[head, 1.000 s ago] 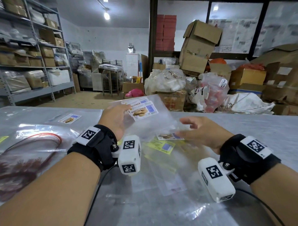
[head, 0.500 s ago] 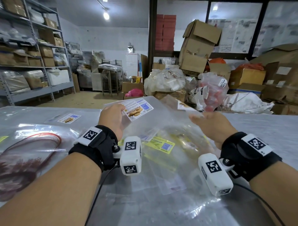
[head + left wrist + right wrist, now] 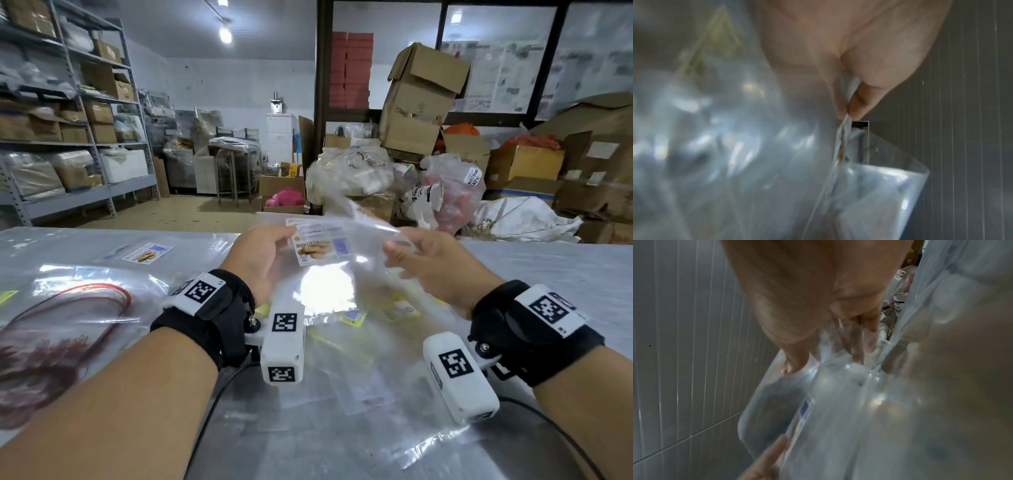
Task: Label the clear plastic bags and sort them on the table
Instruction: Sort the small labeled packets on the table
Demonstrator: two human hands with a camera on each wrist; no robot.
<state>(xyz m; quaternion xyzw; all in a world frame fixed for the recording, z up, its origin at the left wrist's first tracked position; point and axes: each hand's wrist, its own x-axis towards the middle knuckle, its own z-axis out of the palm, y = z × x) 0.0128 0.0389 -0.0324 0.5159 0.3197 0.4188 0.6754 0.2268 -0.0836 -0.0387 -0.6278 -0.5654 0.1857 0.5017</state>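
Both hands hold a clear plastic bag (image 3: 346,270) up above the table. A white biscuit label (image 3: 317,248) shows on the bag near its left edge. My left hand (image 3: 274,245) pinches that left edge by the label; the left wrist view shows thumb and finger (image 3: 859,105) nipping the bag and label edge (image 3: 842,139). My right hand (image 3: 407,251) grips the bag's right side, fingers curled into the plastic (image 3: 838,386). More clear bags with yellow labels (image 3: 352,317) lie flat under the raised one.
A labelled bag (image 3: 147,253) lies flat at the table's far left. Another bag holding red rubber bands (image 3: 68,315) lies at the near left. The grey table (image 3: 555,274) stretches right. Cardboard boxes, filled sacks and metal shelves (image 3: 68,154) stand beyond the table.
The right hand has closed onto the bag's right side. Both hands have lifted the bag and drawn it nearer, and the label has tilted flatter toward the camera.
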